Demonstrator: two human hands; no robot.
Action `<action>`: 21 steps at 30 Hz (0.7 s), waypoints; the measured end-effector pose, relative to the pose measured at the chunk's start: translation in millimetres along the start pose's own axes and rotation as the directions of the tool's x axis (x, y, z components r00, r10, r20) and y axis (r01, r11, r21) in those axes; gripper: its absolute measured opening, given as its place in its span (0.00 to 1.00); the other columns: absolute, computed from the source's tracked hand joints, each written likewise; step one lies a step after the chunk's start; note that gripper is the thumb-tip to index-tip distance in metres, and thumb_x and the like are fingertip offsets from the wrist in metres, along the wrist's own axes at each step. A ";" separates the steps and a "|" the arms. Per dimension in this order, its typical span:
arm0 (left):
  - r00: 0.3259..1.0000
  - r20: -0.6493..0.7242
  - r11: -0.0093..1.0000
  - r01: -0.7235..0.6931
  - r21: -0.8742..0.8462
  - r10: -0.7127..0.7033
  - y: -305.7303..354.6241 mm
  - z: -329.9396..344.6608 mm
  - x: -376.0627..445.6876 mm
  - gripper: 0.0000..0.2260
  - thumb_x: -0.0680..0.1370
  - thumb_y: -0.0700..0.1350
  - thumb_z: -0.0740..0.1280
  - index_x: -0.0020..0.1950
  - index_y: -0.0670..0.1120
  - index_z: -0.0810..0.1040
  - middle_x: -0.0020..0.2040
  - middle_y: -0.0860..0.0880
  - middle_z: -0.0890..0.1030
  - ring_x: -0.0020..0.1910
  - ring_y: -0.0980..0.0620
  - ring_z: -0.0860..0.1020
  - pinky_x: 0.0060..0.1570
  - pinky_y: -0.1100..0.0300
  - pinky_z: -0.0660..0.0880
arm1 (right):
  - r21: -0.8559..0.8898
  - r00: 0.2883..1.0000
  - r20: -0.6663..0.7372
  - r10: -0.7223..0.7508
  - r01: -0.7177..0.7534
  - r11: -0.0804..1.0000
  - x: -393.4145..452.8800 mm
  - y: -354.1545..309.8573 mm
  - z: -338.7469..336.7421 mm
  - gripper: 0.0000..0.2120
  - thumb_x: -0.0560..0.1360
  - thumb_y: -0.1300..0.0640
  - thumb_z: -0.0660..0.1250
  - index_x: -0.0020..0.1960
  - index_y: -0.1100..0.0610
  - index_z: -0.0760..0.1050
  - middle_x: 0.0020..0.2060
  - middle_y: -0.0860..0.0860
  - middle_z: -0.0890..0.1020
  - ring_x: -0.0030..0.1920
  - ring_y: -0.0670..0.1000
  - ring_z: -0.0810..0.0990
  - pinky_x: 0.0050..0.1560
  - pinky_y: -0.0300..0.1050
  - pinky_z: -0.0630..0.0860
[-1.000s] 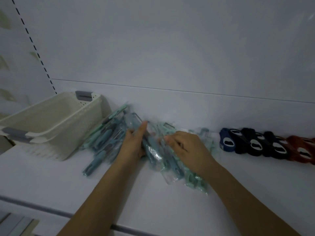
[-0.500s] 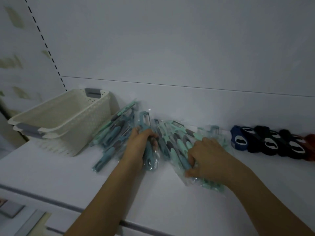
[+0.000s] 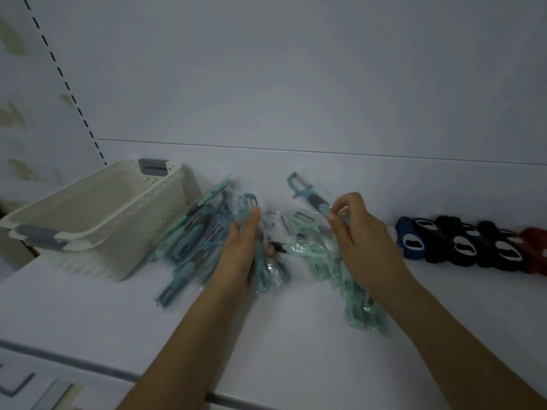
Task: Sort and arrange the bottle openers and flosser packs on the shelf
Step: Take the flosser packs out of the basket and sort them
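A white shelf (image 3: 296, 344) carries everything here. At its left stands a cream perforated basket (image 3: 97, 217) with grey handles (two seem nested). Beside it lies a blue-teal heap of flosser packs (image 3: 192, 247), then a lighter mint heap (image 3: 355, 300) toward the middle. Along the right back runs a row of bottle openers (image 3: 461, 247), dark blue through black, ending in red.

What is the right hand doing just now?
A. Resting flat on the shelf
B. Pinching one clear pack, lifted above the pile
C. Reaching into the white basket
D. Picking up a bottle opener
B: the right hand pinches a clear flosser pack by its lower end, raised above the pile.
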State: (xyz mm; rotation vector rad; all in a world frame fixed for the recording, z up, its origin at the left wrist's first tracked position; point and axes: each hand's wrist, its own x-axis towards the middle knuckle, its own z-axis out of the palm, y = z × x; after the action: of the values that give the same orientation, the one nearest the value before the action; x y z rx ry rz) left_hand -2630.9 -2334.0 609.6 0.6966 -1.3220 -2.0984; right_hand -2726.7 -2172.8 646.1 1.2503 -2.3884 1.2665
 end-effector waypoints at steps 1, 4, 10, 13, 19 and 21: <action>0.998 0.057 1.000 0.012 -0.028 -0.010 1.7 2.8 -2.0 0.30 0.76 0.62 0.69 0.67 0.41 0.71 0.44 0.42 0.83 0.37 0.45 0.82 0.37 0.52 0.80 | 0.014 0.997 0.051 -0.058 0.058 0.998 -2.2 -3.9 1.4 0.06 0.82 0.49 0.54 0.56 0.49 0.65 0.33 0.47 0.77 0.32 0.44 0.76 0.32 0.40 0.71; 0.994 0.109 0.998 0.006 -0.069 0.002 2.3 8.4 -8.1 0.28 0.76 0.55 0.69 0.69 0.39 0.71 0.61 0.36 0.80 0.57 0.38 0.81 0.57 0.44 0.79 | 0.116 0.945 0.256 -0.206 0.181 0.977 -11.6 -16.6 10.7 0.17 0.81 0.43 0.51 0.67 0.46 0.63 0.37 0.41 0.79 0.37 0.39 0.77 0.38 0.35 0.71; 1.000 -0.014 1.000 -0.028 -0.015 0.028 -3.7 5.7 -6.9 0.09 0.77 0.32 0.64 0.55 0.41 0.70 0.36 0.40 0.75 0.27 0.49 0.77 0.29 0.57 0.79 | -0.230 0.991 -0.110 0.072 -0.095 0.968 18.4 44.9 -9.8 0.16 0.81 0.48 0.55 0.59 0.56 0.73 0.44 0.51 0.80 0.43 0.51 0.78 0.44 0.44 0.72; 0.999 -0.023 0.998 -0.041 0.056 0.043 -7.0 4.0 -7.2 0.08 0.77 0.34 0.67 0.52 0.44 0.71 0.31 0.43 0.74 0.24 0.50 0.73 0.26 0.58 0.74 | -0.324 0.970 0.080 0.230 -0.193 0.926 23.2 69.3 -19.1 0.25 0.81 0.44 0.52 0.42 0.61 0.77 0.38 0.54 0.80 0.42 0.57 0.79 0.47 0.48 0.74; 0.999 0.002 0.996 -0.047 0.078 0.047 -11.0 2.7 -4.2 0.10 0.77 0.39 0.69 0.56 0.47 0.73 0.30 0.44 0.76 0.26 0.47 0.74 0.33 0.54 0.75 | 0.112 0.908 0.220 0.358 -0.388 0.915 26.0 55.1 -22.6 0.27 0.80 0.40 0.57 0.38 0.60 0.80 0.31 0.55 0.83 0.35 0.53 0.83 0.40 0.44 0.80; 0.998 0.017 0.992 -0.066 0.109 0.064 -11.9 2.6 -4.8 0.11 0.77 0.40 0.70 0.57 0.47 0.74 0.31 0.44 0.77 0.27 0.47 0.75 0.34 0.54 0.75 | -0.289 0.941 0.084 0.329 -0.293 0.911 19.4 63.0 -21.5 0.23 0.78 0.44 0.63 0.30 0.58 0.70 0.26 0.51 0.76 0.30 0.51 0.77 0.31 0.44 0.73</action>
State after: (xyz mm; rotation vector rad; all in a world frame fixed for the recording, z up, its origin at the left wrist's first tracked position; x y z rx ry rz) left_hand -2631.5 -2324.8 600.2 0.6762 -1.4571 -1.9947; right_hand -2790.3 -2150.1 630.6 0.9239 -2.8272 0.8987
